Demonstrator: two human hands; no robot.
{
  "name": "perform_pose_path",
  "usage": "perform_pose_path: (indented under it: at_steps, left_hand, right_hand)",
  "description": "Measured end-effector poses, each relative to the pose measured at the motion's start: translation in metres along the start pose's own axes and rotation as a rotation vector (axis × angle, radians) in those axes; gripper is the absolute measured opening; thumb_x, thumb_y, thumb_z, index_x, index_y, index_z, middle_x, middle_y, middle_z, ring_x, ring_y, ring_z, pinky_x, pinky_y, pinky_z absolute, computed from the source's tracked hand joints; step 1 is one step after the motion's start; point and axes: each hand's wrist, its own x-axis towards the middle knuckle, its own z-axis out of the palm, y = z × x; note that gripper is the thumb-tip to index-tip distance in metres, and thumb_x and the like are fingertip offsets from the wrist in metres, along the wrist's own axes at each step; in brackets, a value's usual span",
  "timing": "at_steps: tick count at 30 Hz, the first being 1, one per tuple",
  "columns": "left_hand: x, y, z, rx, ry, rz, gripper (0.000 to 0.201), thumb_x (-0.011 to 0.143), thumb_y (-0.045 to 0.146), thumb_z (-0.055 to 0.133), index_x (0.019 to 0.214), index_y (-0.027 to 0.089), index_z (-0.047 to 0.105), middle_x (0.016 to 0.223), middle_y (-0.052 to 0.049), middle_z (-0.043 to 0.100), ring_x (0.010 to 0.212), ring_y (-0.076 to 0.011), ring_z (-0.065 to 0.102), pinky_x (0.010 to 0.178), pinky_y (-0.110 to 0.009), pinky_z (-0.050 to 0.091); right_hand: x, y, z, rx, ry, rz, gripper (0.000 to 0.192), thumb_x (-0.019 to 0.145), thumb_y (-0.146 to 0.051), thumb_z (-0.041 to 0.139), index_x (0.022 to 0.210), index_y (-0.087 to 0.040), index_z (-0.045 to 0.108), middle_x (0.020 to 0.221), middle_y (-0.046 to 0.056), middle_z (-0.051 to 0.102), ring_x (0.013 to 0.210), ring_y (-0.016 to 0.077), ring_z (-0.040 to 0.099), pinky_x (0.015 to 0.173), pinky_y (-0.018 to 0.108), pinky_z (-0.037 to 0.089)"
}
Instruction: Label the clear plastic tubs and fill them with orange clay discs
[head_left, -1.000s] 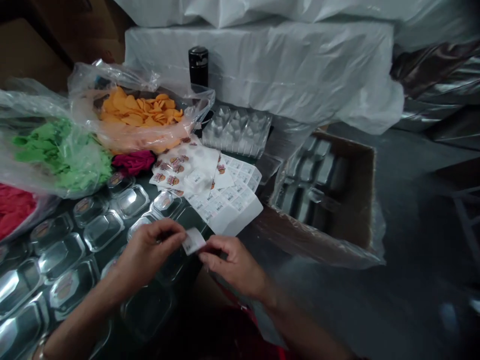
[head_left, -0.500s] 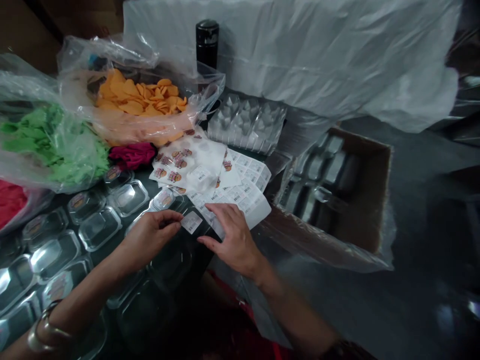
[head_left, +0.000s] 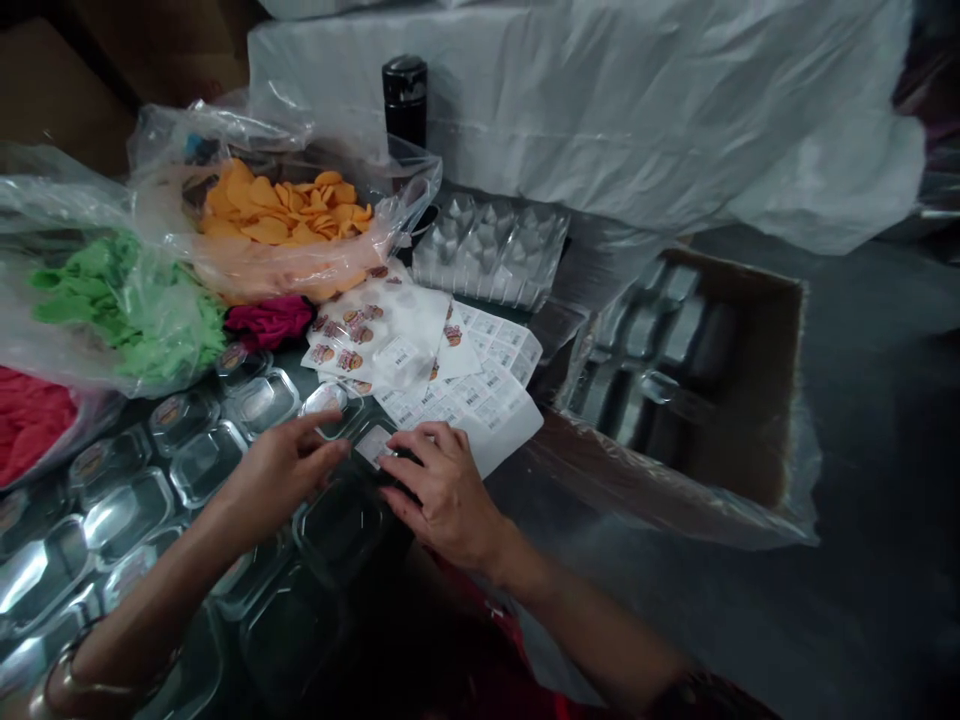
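Observation:
A small white barcode sticker [head_left: 373, 444] lies on the lid of a clear plastic container [head_left: 358, 440] at the table's front. My left hand [head_left: 281, 468] rests beside it, index finger stretched toward the container's left rim. My right hand [head_left: 439, 490] lies flat with its fingertips pressing on the sticker's right edge. Just behind my right hand is a white sheet of barcode stickers [head_left: 480, 395], and behind that sheets of round logo stickers [head_left: 360, 325].
Several clear lidded containers [head_left: 187, 460] cover the left of the table. Plastic bags hold orange chips [head_left: 289, 215], green chips [head_left: 127, 305] and red chips [head_left: 26, 425]. A black bottle [head_left: 405, 90], a clear tray [head_left: 491, 250] and a cardboard box [head_left: 675, 370] of plastic trays stand nearby.
The sticker held up between both hands has come down onto a container lid. My left hand let go of it; my right hand now presses on it.

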Motion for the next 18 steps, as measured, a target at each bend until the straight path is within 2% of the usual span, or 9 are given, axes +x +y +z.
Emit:
perform_pose_path:
  at_steps: [2,3,6,9,11,13,14,16,18]
  left_hand:
    - [0.001,0.002,0.001,0.132,0.191,0.135,0.046,0.079,0.043,0.051,0.114,0.015,0.058,0.066,0.0,0.061,0.057,-0.0166,0.056,0.052,-0.027,0.043]
    - [0.002,0.002,0.004,0.217,0.238,0.232,0.038,0.081,0.039,0.049,0.109,0.016,0.061,0.072,-0.002,0.064,0.063,-0.0176,0.059,0.058,-0.028,0.045]
    - [0.011,0.0,0.017,0.467,0.156,0.517,0.032,0.085,0.028,0.039,0.102,0.015,0.064,0.088,-0.009,0.065,0.078,-0.0218,0.062,0.072,-0.034,0.048]
    - [0.021,-0.009,0.025,0.602,0.102,0.636,0.035,0.086,0.025,0.038,0.109,0.012,0.062,0.095,-0.013,0.065,0.085,-0.0248,0.062,0.075,-0.038,0.049]
    - [0.024,-0.01,0.027,0.624,0.148,0.655,0.036,0.088,0.027,0.039,0.113,0.013,0.06,0.098,-0.013,0.064,0.085,-0.0247,0.063,0.075,-0.038,0.049]
    - [0.024,-0.002,0.031,0.613,0.211,0.686,0.034,0.089,0.03,0.04,0.112,0.015,0.06,0.098,-0.012,0.064,0.082,-0.0234,0.063,0.073,-0.036,0.049]
    - [0.022,0.007,0.036,0.597,0.222,0.715,0.032,0.09,0.03,0.04,0.109,0.016,0.061,0.095,-0.01,0.065,0.08,-0.0224,0.063,0.072,-0.035,0.048]
    - [0.021,0.03,0.051,0.554,0.164,0.787,0.026,0.09,0.028,0.041,0.1,0.017,0.063,0.09,-0.008,0.065,0.078,-0.0204,0.063,0.072,-0.032,0.047]
    - [0.024,0.053,0.072,0.533,0.044,0.822,0.022,0.09,0.024,0.042,0.091,0.018,0.063,0.085,-0.005,0.066,0.077,-0.0187,0.063,0.072,-0.029,0.046]
  right_hand:
    - [0.003,-0.002,0.002,-0.015,-0.005,-0.003,0.021,0.083,-0.023,0.07,0.103,-0.017,0.067,0.114,0.006,0.063,0.102,0.0277,0.044,0.083,0.043,0.035]
    - [0.005,-0.003,0.002,-0.026,-0.008,-0.005,0.022,0.083,-0.024,0.07,0.103,-0.018,0.067,0.113,0.006,0.063,0.103,0.0281,0.045,0.083,0.044,0.035]
    - [0.002,-0.009,-0.002,-0.035,-0.008,-0.011,0.02,0.084,-0.027,0.069,0.101,-0.018,0.067,0.109,0.006,0.065,0.103,0.029,0.046,0.083,0.045,0.035]
    - [-0.019,0.0,-0.015,0.106,0.117,-0.008,0.025,0.085,-0.027,0.066,0.108,-0.016,0.064,0.114,0.008,0.063,0.106,0.0269,0.048,0.089,0.043,0.037]
    - [-0.042,0.021,-0.025,0.304,0.378,0.175,0.032,0.083,-0.028,0.067,0.113,-0.017,0.062,0.117,0.009,0.06,0.109,0.0243,0.048,0.095,0.04,0.036]
    - [-0.064,0.05,-0.032,0.584,0.699,0.545,0.035,0.077,-0.033,0.07,0.109,-0.02,0.062,0.113,0.007,0.06,0.108,0.0227,0.049,0.095,0.038,0.036]
    - [-0.072,0.064,-0.033,0.803,0.794,0.732,0.037,0.072,-0.039,0.074,0.103,-0.022,0.063,0.106,0.005,0.062,0.103,0.022,0.051,0.092,0.036,0.038]
    - [-0.077,0.087,-0.029,0.997,0.744,0.842,0.04,0.068,-0.054,0.07,0.087,-0.019,0.065,0.086,0.006,0.064,0.082,0.0219,0.056,0.076,0.036,0.045]
    - [-0.071,0.097,-0.019,1.129,0.614,0.843,0.045,0.062,-0.058,0.071,0.075,-0.016,0.065,0.072,0.006,0.064,0.067,0.0208,0.057,0.065,0.035,0.047]
